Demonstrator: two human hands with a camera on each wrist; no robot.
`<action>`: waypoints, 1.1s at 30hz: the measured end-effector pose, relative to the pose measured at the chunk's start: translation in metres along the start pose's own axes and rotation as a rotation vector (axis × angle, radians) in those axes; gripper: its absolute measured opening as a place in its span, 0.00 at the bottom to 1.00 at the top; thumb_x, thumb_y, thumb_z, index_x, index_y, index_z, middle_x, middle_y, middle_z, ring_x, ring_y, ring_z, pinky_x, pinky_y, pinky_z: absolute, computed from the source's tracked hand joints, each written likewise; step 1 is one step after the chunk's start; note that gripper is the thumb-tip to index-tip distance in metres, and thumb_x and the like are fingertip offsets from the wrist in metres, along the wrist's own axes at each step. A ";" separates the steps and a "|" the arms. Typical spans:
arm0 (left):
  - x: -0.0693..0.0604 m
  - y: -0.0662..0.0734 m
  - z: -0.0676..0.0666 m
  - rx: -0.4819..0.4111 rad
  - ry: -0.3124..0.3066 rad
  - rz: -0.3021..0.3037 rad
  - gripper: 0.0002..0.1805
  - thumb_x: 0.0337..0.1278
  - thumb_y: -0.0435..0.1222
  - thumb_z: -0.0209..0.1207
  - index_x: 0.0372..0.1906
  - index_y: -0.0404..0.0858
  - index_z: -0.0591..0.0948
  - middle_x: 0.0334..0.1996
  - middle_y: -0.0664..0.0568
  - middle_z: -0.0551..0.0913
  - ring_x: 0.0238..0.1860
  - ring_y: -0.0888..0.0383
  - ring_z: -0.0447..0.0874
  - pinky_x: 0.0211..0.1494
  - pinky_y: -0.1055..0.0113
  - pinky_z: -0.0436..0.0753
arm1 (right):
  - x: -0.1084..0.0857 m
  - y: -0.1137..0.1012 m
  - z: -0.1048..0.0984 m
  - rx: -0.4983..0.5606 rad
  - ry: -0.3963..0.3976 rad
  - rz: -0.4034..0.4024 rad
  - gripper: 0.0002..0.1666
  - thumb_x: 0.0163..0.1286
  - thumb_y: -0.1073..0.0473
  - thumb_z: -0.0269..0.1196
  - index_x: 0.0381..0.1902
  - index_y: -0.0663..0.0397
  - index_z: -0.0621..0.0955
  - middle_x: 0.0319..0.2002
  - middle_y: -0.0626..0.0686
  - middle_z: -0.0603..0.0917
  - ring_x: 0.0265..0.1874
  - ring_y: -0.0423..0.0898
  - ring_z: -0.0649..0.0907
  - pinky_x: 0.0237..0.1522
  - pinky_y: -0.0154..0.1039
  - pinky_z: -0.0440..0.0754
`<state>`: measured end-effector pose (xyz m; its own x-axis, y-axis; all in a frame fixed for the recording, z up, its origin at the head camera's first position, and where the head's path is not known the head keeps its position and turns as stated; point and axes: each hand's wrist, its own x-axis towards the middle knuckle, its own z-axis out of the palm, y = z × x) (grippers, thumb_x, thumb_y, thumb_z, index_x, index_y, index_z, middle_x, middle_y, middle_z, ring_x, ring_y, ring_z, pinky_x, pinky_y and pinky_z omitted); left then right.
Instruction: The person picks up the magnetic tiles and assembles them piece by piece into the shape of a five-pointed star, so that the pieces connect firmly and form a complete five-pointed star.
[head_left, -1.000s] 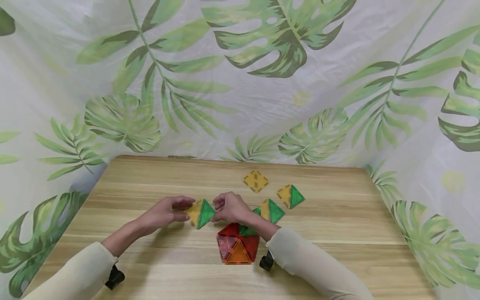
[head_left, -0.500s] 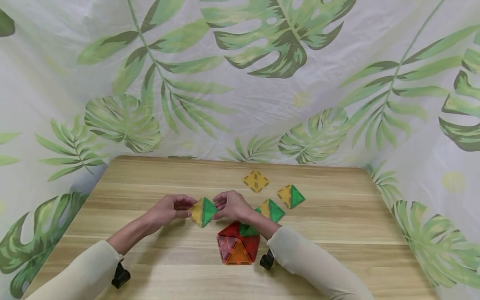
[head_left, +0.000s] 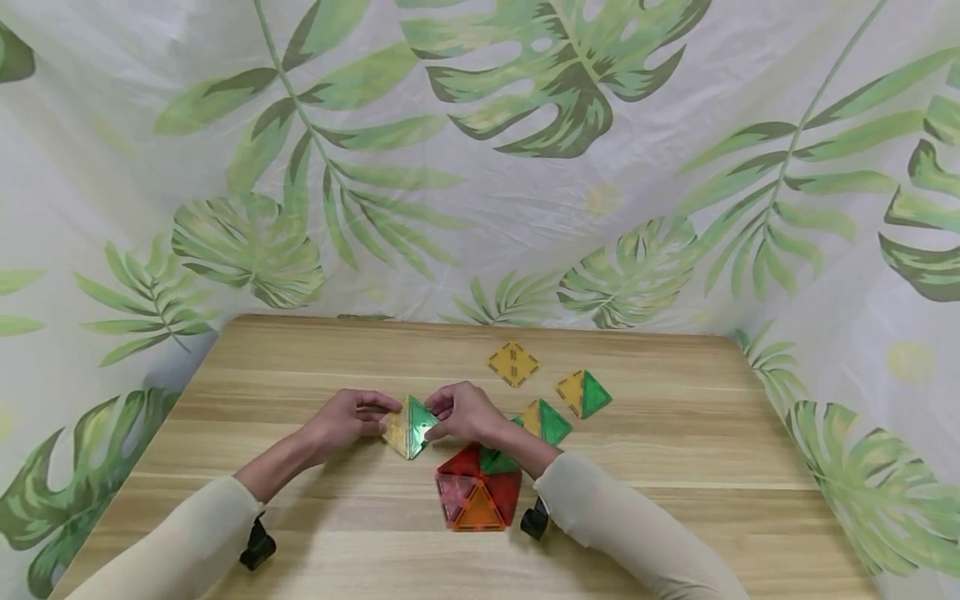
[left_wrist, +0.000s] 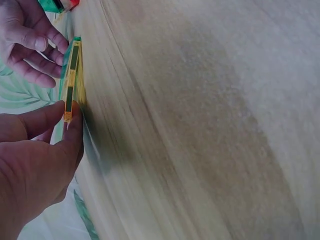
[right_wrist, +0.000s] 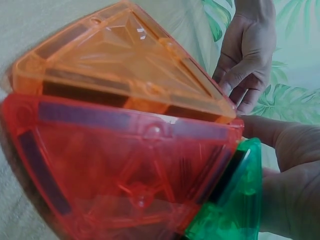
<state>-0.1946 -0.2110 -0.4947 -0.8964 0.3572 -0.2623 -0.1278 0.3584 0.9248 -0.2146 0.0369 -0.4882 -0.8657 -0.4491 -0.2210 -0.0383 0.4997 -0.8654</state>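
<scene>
A yellow triangular magnetic tile and a green triangular magnetic tile lie edge to edge, forming a diamond between both hands. My left hand pinches the yellow tile by its outer corner, thumb and finger on opposite faces in the left wrist view. On the other side, my right hand holds the green tile near its right corner with thumb and fingertips. The diamond is raised and tilted. Just in front of the right hand stands a faceted build of red, orange, pink and green tiles, partly under the right forearm.
Behind the right hand lie a yellow-green diamond, another yellow-green diamond and an all-yellow diamond. All are on the wooden table. A leaf-patterned cloth hangs behind the table.
The left hand and the yellow-green diamond have shifted slightly to the right, and the diamond's tilt has changed, with a glint now on the green tile. The right hand has barely moved.
</scene>
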 end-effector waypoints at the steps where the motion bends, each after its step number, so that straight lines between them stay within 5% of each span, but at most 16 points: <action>1: 0.000 -0.001 0.000 -0.004 -0.002 0.000 0.20 0.65 0.17 0.59 0.61 0.22 0.81 0.63 0.28 0.80 0.61 0.41 0.84 0.52 0.68 0.87 | 0.000 0.000 0.000 -0.002 -0.003 0.000 0.23 0.57 0.70 0.81 0.51 0.62 0.88 0.47 0.56 0.90 0.42 0.44 0.86 0.49 0.37 0.87; 9: 0.001 -0.005 -0.005 -0.048 -0.035 0.033 0.20 0.67 0.20 0.61 0.62 0.24 0.82 0.66 0.30 0.80 0.64 0.42 0.82 0.55 0.70 0.85 | 0.001 0.004 0.000 0.016 -0.039 -0.013 0.20 0.57 0.71 0.80 0.48 0.58 0.90 0.45 0.53 0.90 0.46 0.48 0.86 0.51 0.39 0.85; 18: -0.001 0.000 -0.005 -0.194 -0.109 0.043 0.23 0.71 0.23 0.61 0.67 0.23 0.78 0.70 0.28 0.75 0.61 0.53 0.84 0.59 0.66 0.86 | 0.001 0.010 -0.015 0.184 -0.095 -0.049 0.16 0.61 0.76 0.74 0.46 0.60 0.89 0.45 0.57 0.88 0.41 0.45 0.84 0.43 0.34 0.84; 33: 0.004 0.013 0.019 -0.317 -0.172 0.131 0.27 0.62 0.19 0.65 0.66 0.18 0.75 0.66 0.32 0.78 0.57 0.56 0.87 0.60 0.59 0.87 | -0.002 0.024 -0.059 0.240 -0.273 -0.052 0.16 0.68 0.74 0.70 0.51 0.58 0.88 0.48 0.52 0.90 0.48 0.45 0.86 0.53 0.39 0.86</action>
<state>-0.1917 -0.1888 -0.4888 -0.8332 0.5311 -0.1540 -0.1659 0.0256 0.9858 -0.2434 0.0933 -0.4816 -0.6994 -0.6666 -0.2579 0.0676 0.2975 -0.9523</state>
